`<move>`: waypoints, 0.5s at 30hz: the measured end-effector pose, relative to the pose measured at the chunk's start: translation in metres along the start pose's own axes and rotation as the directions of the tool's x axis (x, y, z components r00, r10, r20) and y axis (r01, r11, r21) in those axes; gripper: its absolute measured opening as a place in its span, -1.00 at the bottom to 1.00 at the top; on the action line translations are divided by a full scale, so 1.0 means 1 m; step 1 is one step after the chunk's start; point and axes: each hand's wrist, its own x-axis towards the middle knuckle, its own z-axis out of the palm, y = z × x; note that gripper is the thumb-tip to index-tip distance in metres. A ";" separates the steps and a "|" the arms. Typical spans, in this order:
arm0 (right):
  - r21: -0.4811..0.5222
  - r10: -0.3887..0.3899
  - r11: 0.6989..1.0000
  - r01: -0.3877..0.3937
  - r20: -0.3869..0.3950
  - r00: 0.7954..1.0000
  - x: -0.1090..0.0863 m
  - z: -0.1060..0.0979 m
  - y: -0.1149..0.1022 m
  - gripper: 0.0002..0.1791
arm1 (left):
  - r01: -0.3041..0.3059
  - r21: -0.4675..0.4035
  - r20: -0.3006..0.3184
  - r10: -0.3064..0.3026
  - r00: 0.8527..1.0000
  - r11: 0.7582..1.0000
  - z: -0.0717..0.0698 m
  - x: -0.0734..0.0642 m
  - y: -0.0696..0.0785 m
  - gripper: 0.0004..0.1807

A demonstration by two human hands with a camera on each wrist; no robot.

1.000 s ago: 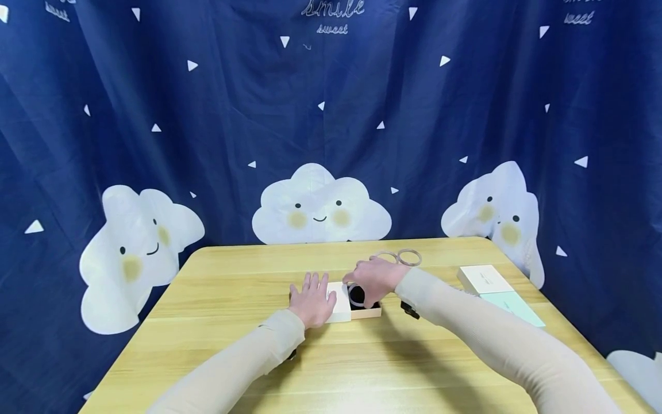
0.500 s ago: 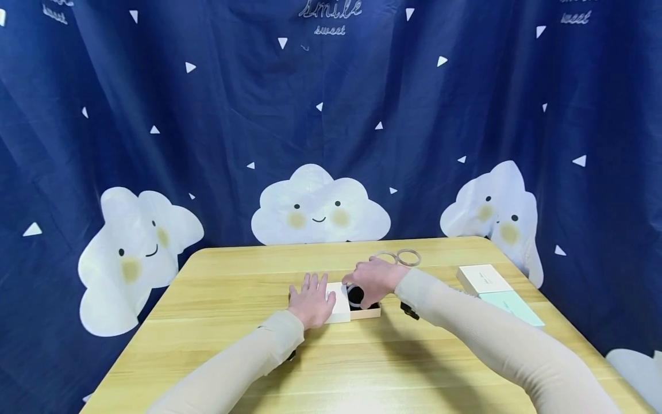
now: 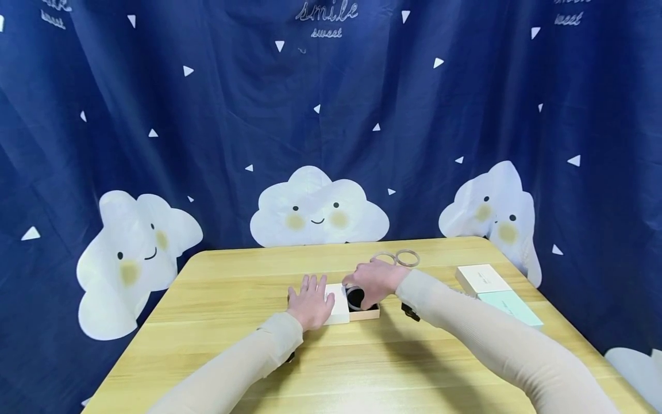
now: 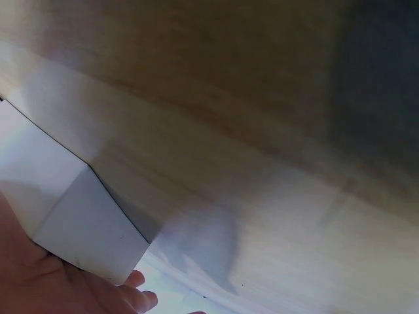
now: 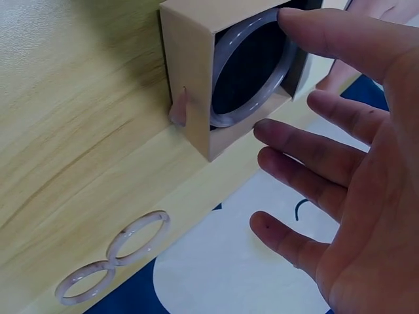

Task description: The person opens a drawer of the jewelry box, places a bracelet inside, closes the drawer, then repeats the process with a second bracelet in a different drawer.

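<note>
A box stands in the middle of the table, with its white sleeve (image 3: 338,310) on the left and a pale peach tray (image 3: 364,315) sticking out on the right. My left hand (image 3: 310,303) rests on the sleeve with fingers extended. In the right wrist view a pale glossy bangle (image 5: 229,120) lies in the tray around a black pad (image 5: 249,72). My right hand (image 3: 373,280) is over the tray. Its thumb tip meets the bangle's edge, while the other fingers (image 5: 314,147) are spread, fairly straight, and apart from the bangle.
Two more bangles lie side by side behind my right hand, the right-hand bangle (image 3: 408,265) in plain view. At the table's right side, a white box (image 3: 483,279) sits beside a mint-green box (image 3: 512,307). A blue curtain (image 3: 227,144) hangs behind the table.
</note>
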 end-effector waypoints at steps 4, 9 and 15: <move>0.042 -0.029 0.999 0.030 -0.027 0.999 -0.003 0.002 0.004 -0.29 | 0.001 -0.008 0.000 -0.001 1.000 1.000 0.001 -0.001 -0.001 -0.25; 0.094 -0.041 0.995 0.045 -0.052 0.998 -0.007 0.006 0.011 -0.26 | -0.005 -0.021 -0.010 0.005 1.000 1.000 0.003 0.000 -0.002 -0.25; 0.156 0.018 0.988 -0.013 -0.030 0.999 -0.015 0.008 0.018 -0.11 | -0.006 -0.024 -0.007 0.006 1.000 1.000 0.001 -0.001 -0.002 -0.26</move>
